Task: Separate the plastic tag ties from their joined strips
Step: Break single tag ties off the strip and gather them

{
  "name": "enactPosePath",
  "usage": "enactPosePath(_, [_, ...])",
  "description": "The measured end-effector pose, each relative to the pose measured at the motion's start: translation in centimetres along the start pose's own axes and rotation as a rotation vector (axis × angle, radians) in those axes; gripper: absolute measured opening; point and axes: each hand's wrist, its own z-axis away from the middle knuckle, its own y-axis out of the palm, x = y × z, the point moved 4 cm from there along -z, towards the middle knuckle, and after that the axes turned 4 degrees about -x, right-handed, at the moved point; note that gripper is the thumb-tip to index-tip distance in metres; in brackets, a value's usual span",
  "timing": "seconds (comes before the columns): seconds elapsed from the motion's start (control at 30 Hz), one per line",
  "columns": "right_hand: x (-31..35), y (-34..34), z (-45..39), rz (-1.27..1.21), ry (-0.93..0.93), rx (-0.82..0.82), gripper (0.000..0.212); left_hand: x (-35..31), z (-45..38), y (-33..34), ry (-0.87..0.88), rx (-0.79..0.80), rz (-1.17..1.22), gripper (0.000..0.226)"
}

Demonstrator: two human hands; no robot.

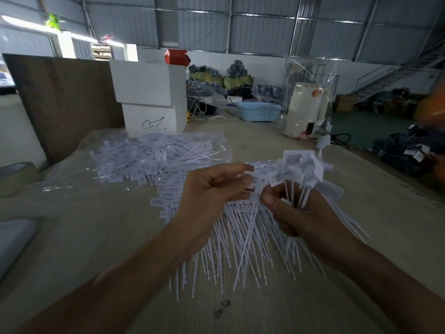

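Head view: on the tabletop, a clear plastic bag at the left carries a loose heap of tag ties, with white boxes behind. The left hand pinches the head end of a joined strip lying over the tabletop's middle. Just beside it, the right hand grips a bundle of separated ties, heads up.

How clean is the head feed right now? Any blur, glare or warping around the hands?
Head view: wide-angle warp bends the roof beams and table edges; bright window glare upper left; orange blur smears the right edge; the left hand and right hand read fairly sharp, though dim, and the tag ties they grip look slightly soft.
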Motion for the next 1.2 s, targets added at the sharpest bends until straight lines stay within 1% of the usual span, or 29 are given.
enactPosePath(0.07, [-0.1,0.3,0.2,0.060,0.006,0.064,0.039,-0.4,-0.1,0.0,0.001,0.003,0.087,0.023])
enactPosePath(0.13, [-0.2,0.7,0.6,0.145,0.020,0.082,0.053,-0.4,-0.2,0.1,-0.011,0.015,0.158,0.022])
enactPosePath(0.17, [-0.4,0.7,0.7,0.146,0.032,0.076,0.056,-0.4,-0.2,0.2,-0.021,0.032,0.187,0.022])
enactPosePath(0.2, [-0.5,0.7,0.8,0.131,0.043,0.060,0.053,-0.5,-0.3,0.2,-0.022,0.061,0.202,0.023])
enactPosePath(0.23, [-0.5,0.7,0.8,0.110,0.040,0.036,0.045,-0.6,-0.5,0.1,-0.012,0.101,0.194,0.025])
enactPosePath(0.3, [-0.6,0.5,0.7,0.071,0.016,-0.026,0.036,-1.3,-1.3,-0.9,0.055,0.169,0.076,0.031])
enactPosePath(0.33, [-0.7,0.3,0.5,0.044,0.013,-0.061,0.035,-1.6,-2.0,-2.0,0.135,0.146,-0.078,0.032])
enactPosePath(0.37, [-0.9,0.0,0.2,0.004,0.013,-0.113,0.036,-2.0,-2.9,-3.6,0.237,0.063,-0.305,0.033])
enactPosePath(0.43, [-1.5,-0.6,-0.5,-0.115,0.026,-0.226,0.029,-2.4,-4.2,-7.4,0.392,-0.170,-0.862,0.040])
enactPosePath(0.47, [-1.4,-0.7,-0.8,-0.171,0.014,-0.236,0.027,-2.3,-4.6,-9.2,0.405,-0.251,-1.112,0.047])
enactPosePath(0.5, [-1.2,-0.5,-1.2,-0.201,-0.026,-0.205,0.029,-1.9,-5.0,-10.9,0.374,-0.292,-1.300,0.054])
enactPosePath(0.53, [-0.7,-0.3,-1.4,-0.232,-0.065,-0.164,0.031,-1.4,-5.3,-12.7,0.300,-0.309,-1.434,0.059])
enactPosePath(0.57, [-0.5,-0.3,-1.6,-0.268,-0.088,-0.145,0.033,-0.9,-5.5,-14.2,0.203,-0.322,-1.531,0.060])
enactPosePath(0.6, [-0.4,-0.5,-1.6,-0.321,-0.086,-0.150,0.032,-0.5,-5.6,-15.6,0.111,-0.341,-1.591,0.054])
enactPosePath(0.63, [-0.1,-0.7,-1.6,-0.363,-0.098,-0.153,0.029,-0.4,-5.7,-16.5,0.040,-0.377,-1.615,0.042])
enactPosePath(0.7, [0.4,-1.2,-1.7,-0.370,-0.141,-0.178,0.030,-0.5,-6.0,-17.8,-0.049,-0.483,-1.553,0.019])
enactPosePath(0.77, [1.9,-0.6,-2.3,-0.358,-0.195,-0.155,0.033,-1.0,-6.4,-18.3,-0.024,-0.551,-1.473,0.017])
enactPosePath(0.83, [3.7,0.8,-3.0,-0.393,-0.241,-0.056,0.036,-2.2,-7.5,-18.3,0.071,-0.572,-1.412,0.020])
enactPosePath(0.87, [4.4,1.7,-3.3,-0.338,-0.273,-0.048,0.043,-3.0,-8.2,-18.3,0.114,-0.580,-1.366,0.021])
enactPosePath(0.9, [5.2,2.7,-3.7,-0.257,-0.305,-0.069,0.047,-3.7,-9.0,-18.4,0.146,-0.580,-1.325,0.021])
enactPosePath(0.93, [5.9,3.6,-4.3,-0.210,-0.330,-0.113,0.045,-4.4,-9.8,-18.4,0.166,-0.571,-1.283,0.019])
enactPosePath(1.0, [6.9,5.6,-5.8,-0.216,-0.355,-0.171,0.039,-5.5,-11.3,-18.4,0.171,-0.556,-1.196,0.012])
enactPosePath(1.03, [7.7,6.9,-6.6,-0.226,-0.384,-0.174,0.039,-6.0,-12.1,-18.4,0.177,-0.557,-1.167,0.008])
enactPosePath(1.1, [9.0,9.6,-8.0,-0.274,-0.428,-0.159,0.036,-6.8,-13.2,-18.4,0.214,-0.542,-1.073,0.019])
enactPosePath(1.13, [9.3,10.8,-8.8,-0.322,-0.438,-0.141,0.032,-7.2,-13.7,-18.5,0.217,-0.505,-0.994,0.022])
enactPosePath(1.2, [9.5,12.8,-10.6,-0.282,-0.438,-0.140,0.023,-7.8,-14.3,-18.6,0.217,-0.382,-0.924,0.019])
